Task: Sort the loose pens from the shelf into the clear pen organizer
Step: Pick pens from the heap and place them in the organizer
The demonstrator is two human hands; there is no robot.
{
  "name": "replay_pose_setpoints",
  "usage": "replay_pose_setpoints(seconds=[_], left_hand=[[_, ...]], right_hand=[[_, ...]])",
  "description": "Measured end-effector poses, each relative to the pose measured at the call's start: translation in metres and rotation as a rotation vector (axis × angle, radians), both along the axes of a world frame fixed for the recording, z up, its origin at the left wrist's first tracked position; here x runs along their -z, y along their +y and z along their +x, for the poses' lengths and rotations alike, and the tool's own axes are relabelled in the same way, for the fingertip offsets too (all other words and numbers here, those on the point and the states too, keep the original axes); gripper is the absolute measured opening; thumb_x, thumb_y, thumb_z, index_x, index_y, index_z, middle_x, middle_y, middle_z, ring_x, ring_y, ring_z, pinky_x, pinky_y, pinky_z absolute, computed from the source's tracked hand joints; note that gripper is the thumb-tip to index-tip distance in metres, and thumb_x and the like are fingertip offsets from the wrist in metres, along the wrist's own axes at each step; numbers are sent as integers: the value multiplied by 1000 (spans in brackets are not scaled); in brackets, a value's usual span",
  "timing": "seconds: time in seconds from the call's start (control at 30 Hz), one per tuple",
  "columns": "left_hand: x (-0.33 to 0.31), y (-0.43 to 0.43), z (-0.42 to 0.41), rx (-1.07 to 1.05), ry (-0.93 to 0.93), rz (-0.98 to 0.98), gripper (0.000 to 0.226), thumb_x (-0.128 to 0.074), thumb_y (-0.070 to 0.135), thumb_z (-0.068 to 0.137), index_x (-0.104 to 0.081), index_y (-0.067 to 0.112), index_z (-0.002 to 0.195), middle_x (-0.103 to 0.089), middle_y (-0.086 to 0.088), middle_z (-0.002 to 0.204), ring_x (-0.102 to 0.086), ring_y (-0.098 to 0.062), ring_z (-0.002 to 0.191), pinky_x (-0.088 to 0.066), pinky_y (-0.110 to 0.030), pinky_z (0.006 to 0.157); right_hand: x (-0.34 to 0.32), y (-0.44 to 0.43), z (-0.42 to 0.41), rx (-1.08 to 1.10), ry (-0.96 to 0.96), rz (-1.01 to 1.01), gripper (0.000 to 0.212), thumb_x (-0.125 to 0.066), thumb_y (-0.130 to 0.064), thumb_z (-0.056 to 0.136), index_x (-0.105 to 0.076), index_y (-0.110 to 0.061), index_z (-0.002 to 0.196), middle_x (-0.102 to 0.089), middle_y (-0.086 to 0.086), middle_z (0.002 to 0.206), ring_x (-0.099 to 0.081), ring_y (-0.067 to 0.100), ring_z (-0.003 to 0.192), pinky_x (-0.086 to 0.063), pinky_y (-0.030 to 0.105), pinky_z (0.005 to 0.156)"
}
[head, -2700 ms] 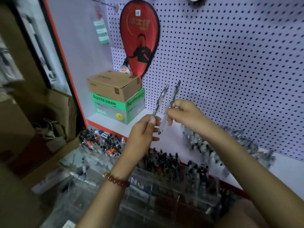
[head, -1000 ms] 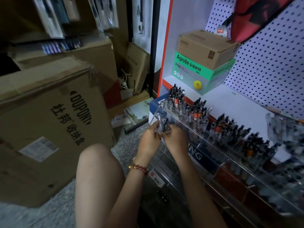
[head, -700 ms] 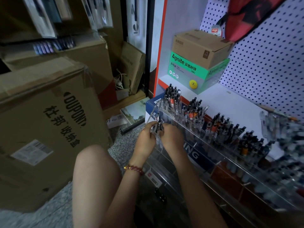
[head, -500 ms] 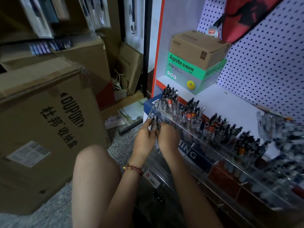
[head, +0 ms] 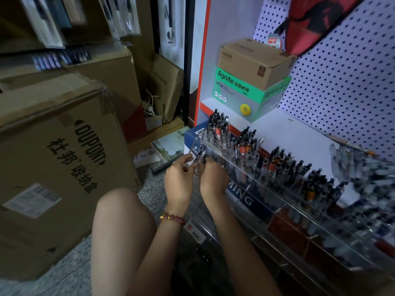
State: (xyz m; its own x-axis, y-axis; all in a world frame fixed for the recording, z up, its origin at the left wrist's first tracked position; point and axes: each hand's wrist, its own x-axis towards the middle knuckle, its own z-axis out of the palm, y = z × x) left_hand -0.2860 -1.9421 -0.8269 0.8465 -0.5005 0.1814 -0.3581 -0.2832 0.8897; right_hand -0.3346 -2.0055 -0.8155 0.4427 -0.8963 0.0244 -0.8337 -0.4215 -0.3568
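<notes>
The clear pen organizer (head: 252, 184) runs along the front of the white shelf (head: 299, 135), its tiers filled with several upright pens (head: 218, 129). Both hands meet at its left end. My left hand (head: 178, 180) and my right hand (head: 213, 178) each pinch a clear-barrelled pen (head: 199, 161) with a dark tip, holding them upright at the organizer's leftmost front compartment. A blurred heap of loose pens (head: 350, 165) lies on the shelf at the right.
A brown box on a green Agnite box (head: 248, 88) stands at the shelf's back left, under a pegboard (head: 346, 86). Large cardboard cartons (head: 55, 159) fill the left side. My bare knee (head: 124, 221) is below the hands.
The view swung from the pegboard down to the organizer's left end. Both hands carried the two pens from above the shelf down to the leftmost compartment and have kept them there.
</notes>
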Motion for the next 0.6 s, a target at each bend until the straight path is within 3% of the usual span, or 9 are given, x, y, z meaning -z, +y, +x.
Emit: replay_pose_setpoints(seconds=[0.1, 0.2, 0.37, 0.47, 0.6], left_hand=[[-3, 2, -1, -36, -33, -48, 12, -69, 15, 86, -65, 22, 95, -65, 14, 82, -61, -5, 67, -56, -38, 61], [-5, 1, 1, 54, 11, -93, 10, -64, 17, 91, -63, 24, 85, -62, 16, 69, -59, -3, 60, -52, -31, 55], [-2, 1, 6, 83, 36, -106, 20, -58, 16, 94, -64, 29, 81, -60, 13, 61, -47, -3, 45, -33, -23, 46], [1, 2, 10, 160, 67, -121, 24, -55, 21, 96, -67, 26, 76, -59, 6, 56, -42, -6, 45, -33, -28, 48], [6, 1, 9, 268, 94, -58, 24, -49, 22, 99, -71, 27, 91, -58, 20, 53, -46, 0, 46, -36, -26, 51]], right_hand=[[3, 6, -2, 0, -29, 4, 26, -40, -22, 103, -49, -12, 124, -69, 4, 101, -66, 21, 90, -36, 28, 62], [2, 12, -6, 18, -87, 25, 37, -35, -21, 104, -32, -12, 139, -69, 5, 102, -66, 20, 85, -39, 26, 60], [5, 15, -4, 45, -105, 12, 41, -37, -24, 104, -27, -12, 142, -68, 2, 98, -48, 12, 65, -33, 21, 52], [6, 16, -6, 15, -107, 2, 45, -37, -23, 103, -23, -10, 144, -68, 4, 106, -52, 13, 69, -35, 21, 57], [9, 13, -8, 0, -84, 2, 38, -37, -27, 104, -28, -9, 136, -68, 5, 107, -62, 16, 75, -34, 20, 53]])
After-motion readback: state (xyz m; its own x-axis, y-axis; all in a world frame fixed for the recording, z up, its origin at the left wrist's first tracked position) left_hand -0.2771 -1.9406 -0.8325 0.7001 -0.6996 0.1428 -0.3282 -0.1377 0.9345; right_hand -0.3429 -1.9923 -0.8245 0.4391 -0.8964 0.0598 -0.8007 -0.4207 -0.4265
